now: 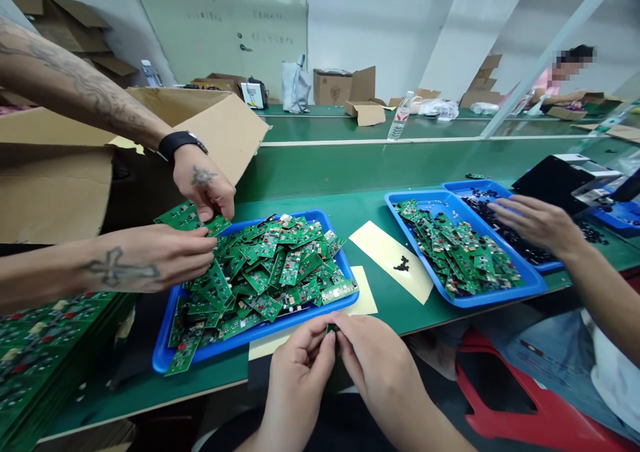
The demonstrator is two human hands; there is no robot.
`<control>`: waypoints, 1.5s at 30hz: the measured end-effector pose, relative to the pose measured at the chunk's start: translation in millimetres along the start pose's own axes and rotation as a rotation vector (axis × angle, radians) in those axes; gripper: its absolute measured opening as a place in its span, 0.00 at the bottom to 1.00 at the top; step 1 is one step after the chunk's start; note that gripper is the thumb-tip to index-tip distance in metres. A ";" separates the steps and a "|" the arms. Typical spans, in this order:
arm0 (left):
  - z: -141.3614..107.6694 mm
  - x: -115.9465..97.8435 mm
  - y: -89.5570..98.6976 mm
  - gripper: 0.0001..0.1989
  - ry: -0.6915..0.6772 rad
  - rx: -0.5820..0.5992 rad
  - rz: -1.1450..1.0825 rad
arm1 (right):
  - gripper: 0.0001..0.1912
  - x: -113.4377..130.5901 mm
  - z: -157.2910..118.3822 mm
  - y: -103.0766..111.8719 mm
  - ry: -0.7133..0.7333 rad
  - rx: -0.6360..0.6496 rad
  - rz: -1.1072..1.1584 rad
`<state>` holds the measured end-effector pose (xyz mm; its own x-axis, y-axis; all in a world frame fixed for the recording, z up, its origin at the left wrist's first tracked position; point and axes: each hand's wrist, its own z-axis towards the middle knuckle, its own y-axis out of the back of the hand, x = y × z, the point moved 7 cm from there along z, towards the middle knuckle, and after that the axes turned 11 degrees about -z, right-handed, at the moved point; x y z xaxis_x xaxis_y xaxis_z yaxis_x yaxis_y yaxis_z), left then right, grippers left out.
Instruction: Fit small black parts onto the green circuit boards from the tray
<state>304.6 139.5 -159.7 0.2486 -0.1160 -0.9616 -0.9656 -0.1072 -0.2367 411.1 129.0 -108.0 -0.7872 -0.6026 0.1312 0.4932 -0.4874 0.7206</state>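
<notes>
My left hand (pixel 303 369) and my right hand (pixel 383 365) meet at the table's front edge, fingers closed in a pinch. Between the fingertips shows a sliver of a small green circuit board (pixel 331 329); my fingers hide most of it. Just beyond my hands lies a blue tray (pixel 159 345) heaped with small green circuit boards (pixel 270 272). Yellow paper (pixel 367 292) sticks out from under its right side. Farther right, small black parts (pixel 401 263) rest on a yellow paper strip (pixel 375 239).
At left, a co-worker's tattooed hands (pixel 205 182) hold a circuit board panel (pixel 183 217) over the tray, near stacked panels (pixel 40 352) and a cardboard box (pixel 55 179). At right, another co-worker's hand (pixel 540 224) hovers above black parts, beside a second blue tray (pixel 480 300) of boards.
</notes>
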 end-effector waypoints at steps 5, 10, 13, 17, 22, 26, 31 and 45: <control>0.9 -0.5 4.8 0.11 -0.108 -0.062 0.101 | 0.11 -6.9 2.6 -2.8 -0.094 0.027 0.009; -2.1 -4.1 9.1 0.10 -0.151 -0.073 0.147 | 0.15 -15.4 2.8 -3.5 -0.159 0.078 -0.020; -6.9 -6.8 11.8 0.11 -0.146 -0.121 0.143 | 0.19 -24.6 4.1 -1.1 -0.208 0.108 -0.064; -8.6 -6.2 14.7 0.11 -0.119 -0.136 0.095 | 0.11 -19.0 8.0 2.1 -0.092 0.139 0.113; -9.0 -5.2 17.9 0.11 -0.090 -0.164 0.003 | 0.10 -17.5 8.7 5.7 -0.102 0.138 0.166; -11.7 -7.9 13.8 0.06 -0.087 -0.163 -0.066 | 0.09 -19.5 9.0 7.2 -0.096 0.148 0.161; -7.2 -7.0 9.8 0.03 -0.057 -0.016 -0.033 | 0.10 -17.9 14.0 11.5 -0.056 0.123 0.127; 13.8 3.5 -1.4 0.07 0.148 0.278 0.051 | 0.14 -13.0 15.5 4.6 0.146 0.029 0.103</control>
<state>305.8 152.9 -164.7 0.1884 -0.2585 -0.9475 -0.9556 0.1743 -0.2376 417.8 144.4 -95.8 -0.6697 -0.7349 0.1071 0.5561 -0.4007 0.7281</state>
